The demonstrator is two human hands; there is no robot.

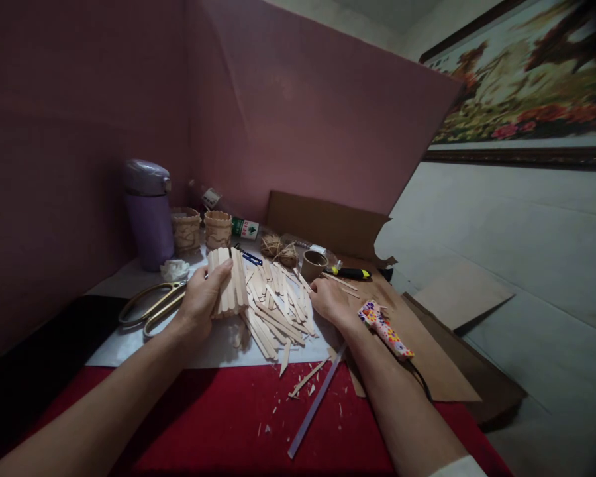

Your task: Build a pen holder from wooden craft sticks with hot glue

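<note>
My left hand (202,298) holds a small piece covered with upright wooden sticks (229,283), the thumb pressed on its front. Over the right part of the pile of loose craft sticks (278,308) is my right hand (326,297), its fingers curled near a stick and just below a small brown cup (314,263). Whatever those fingertips hold is too small to make out. A flower-patterned glue gun (385,331) lies beside my right forearm, and a clear glue stick (316,404) rests on the red cloth.
Gold-handled scissors (151,308) lie left, near a purple tumbler (149,225) and two wooden cups (218,230). Behind the pile are twine balls (278,248), plastic bottles (246,228), a blue cutter (251,257) and a black-yellow tool (352,272). Cardboard (427,358) covers the right side.
</note>
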